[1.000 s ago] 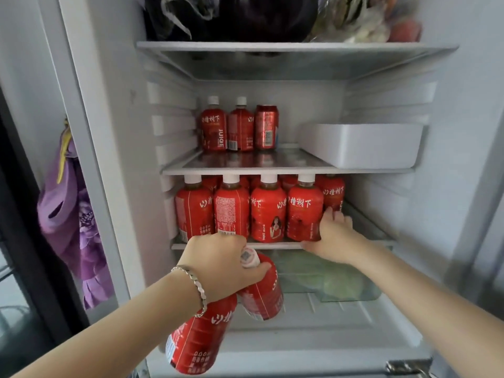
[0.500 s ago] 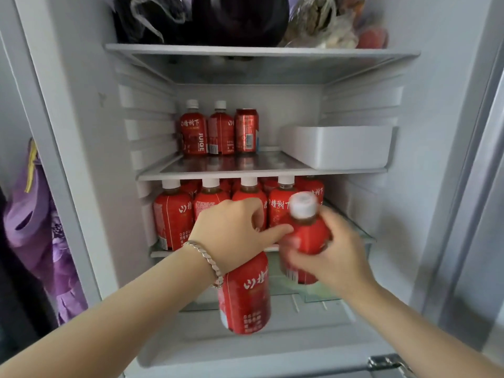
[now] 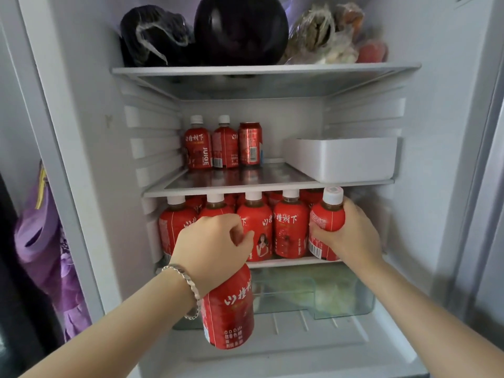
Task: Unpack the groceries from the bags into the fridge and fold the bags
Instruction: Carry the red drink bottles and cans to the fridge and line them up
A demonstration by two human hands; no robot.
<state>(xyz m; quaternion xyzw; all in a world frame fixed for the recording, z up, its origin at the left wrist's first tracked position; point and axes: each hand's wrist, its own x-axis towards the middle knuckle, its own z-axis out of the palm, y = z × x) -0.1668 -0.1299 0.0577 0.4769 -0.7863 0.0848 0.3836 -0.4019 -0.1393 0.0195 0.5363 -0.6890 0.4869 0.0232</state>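
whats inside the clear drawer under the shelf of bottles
Through the clear drawer shows something pale green, likely a cabbage. Its left part is hidden behind the bottle hanging from the left hand.

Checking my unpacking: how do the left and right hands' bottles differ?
The left bottle hangs below the shelf, gripped at its top by the left hand, cap hidden. The right bottle, upright at shelf level, is gripped round its body by the right hand, cap showing. Both are red-labelled.
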